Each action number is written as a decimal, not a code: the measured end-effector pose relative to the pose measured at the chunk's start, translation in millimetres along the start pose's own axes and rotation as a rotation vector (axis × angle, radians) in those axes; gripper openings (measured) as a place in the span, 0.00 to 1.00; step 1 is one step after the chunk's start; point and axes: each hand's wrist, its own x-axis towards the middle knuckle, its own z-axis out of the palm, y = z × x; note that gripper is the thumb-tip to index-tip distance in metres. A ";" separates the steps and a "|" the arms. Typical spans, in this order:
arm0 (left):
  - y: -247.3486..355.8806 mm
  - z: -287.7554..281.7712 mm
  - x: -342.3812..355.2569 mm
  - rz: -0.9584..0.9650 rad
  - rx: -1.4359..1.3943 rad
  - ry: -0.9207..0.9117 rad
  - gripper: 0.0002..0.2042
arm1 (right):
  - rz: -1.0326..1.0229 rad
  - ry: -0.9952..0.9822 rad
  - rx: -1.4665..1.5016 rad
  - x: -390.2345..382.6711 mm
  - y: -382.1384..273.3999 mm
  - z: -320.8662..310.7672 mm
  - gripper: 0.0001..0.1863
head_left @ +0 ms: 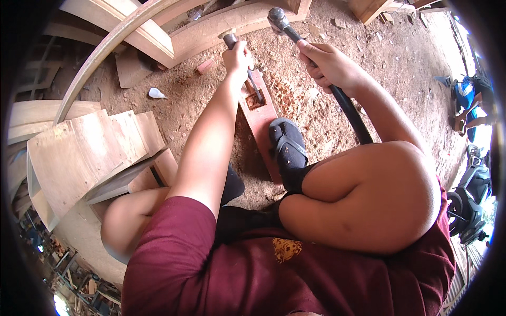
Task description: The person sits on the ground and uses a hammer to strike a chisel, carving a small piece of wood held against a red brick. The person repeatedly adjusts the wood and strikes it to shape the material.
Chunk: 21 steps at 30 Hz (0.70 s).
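A reddish wooden block (258, 117) lies on the ground in front of me, with a rectangular hole (254, 104) cut into its far part. My left hand (237, 57) is closed round the handle of a chisel (255, 84), whose blade slants down into that hole. In my right hand (331, 67) is a hammer (278, 20) with a metal head and a long dark handle. The hammer head is raised to the right of the chisel's handle end, apart from it. My sandalled foot (288, 143) rests against the near part of the block.
Wood shavings (287, 97) are scattered right of the block. A small white bottle (156, 93) lies on the ground at left. Pale wooden panels (89, 152) stand at the left, wooden frames (205, 39) at the far side. A motorbike (469, 195) is parked at the right.
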 end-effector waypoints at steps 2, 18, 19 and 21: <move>2.0 -2.7 4.3 -0.076 -0.037 -0.026 0.14 | 0.036 0.024 0.008 -1.2 -1.5 1.3 0.24; -11.3 -2.1 -66.8 0.473 0.316 -0.450 0.05 | -0.087 0.012 0.070 -24.0 -15.1 9.3 0.22; -11.7 -0.7 -69.0 0.527 0.197 -0.395 0.04 | -0.071 0.009 0.023 -25.6 -17.1 7.8 0.24; -1.1 1.9 -68.4 0.554 -0.038 -0.349 0.03 | -0.075 0.042 -0.005 -28.6 -17.9 5.2 0.24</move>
